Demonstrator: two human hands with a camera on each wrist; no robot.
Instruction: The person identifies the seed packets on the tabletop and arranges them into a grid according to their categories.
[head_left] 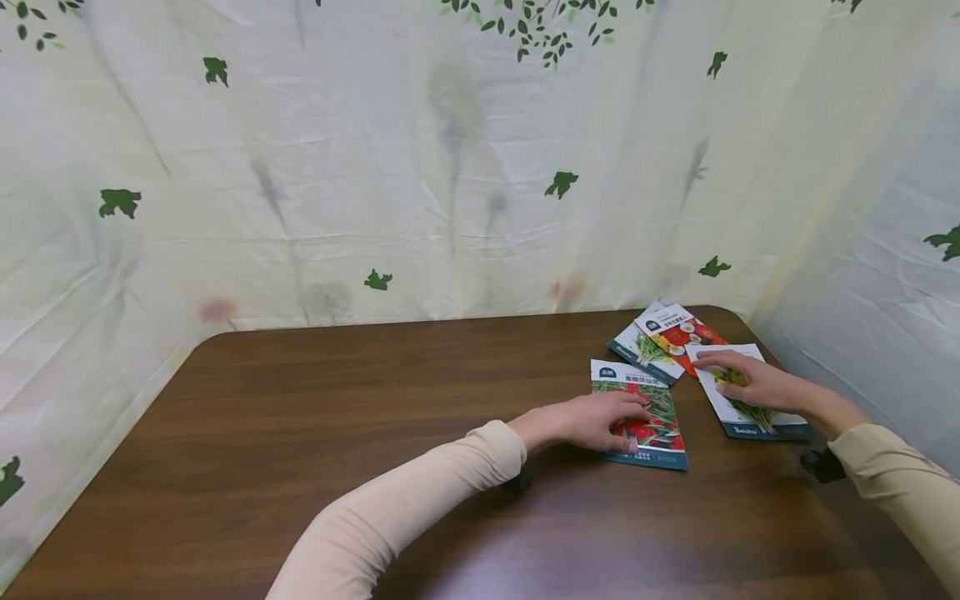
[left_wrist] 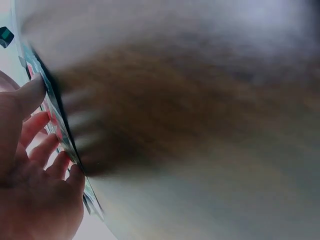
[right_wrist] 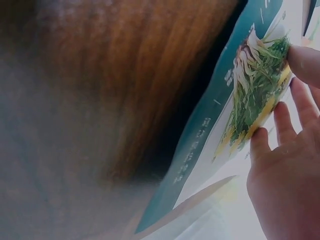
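Note:
My left hand (head_left: 588, 419) rests on a seed packet (head_left: 662, 408) with red and green pictures and a blue lower band. In the left wrist view its thumb and fingertips touch the face of that packet, which is seen nearly edge-on. To the right, my right hand (head_left: 768, 388) lies over a white seed packet (head_left: 750, 418) showing a leafy green plant. The right wrist view shows its fingertips against the printed plant on this packet (right_wrist: 255, 90). Neither hand visibly curls round a packet.
Behind the hands, a packet with red and orange flowers (head_left: 684, 332) overlaps another with pale green shoots (head_left: 639, 348). The brown wooden table (head_left: 300, 433) extends left. A white leaf-print curtain (head_left: 465, 167) hangs along the back and sides.

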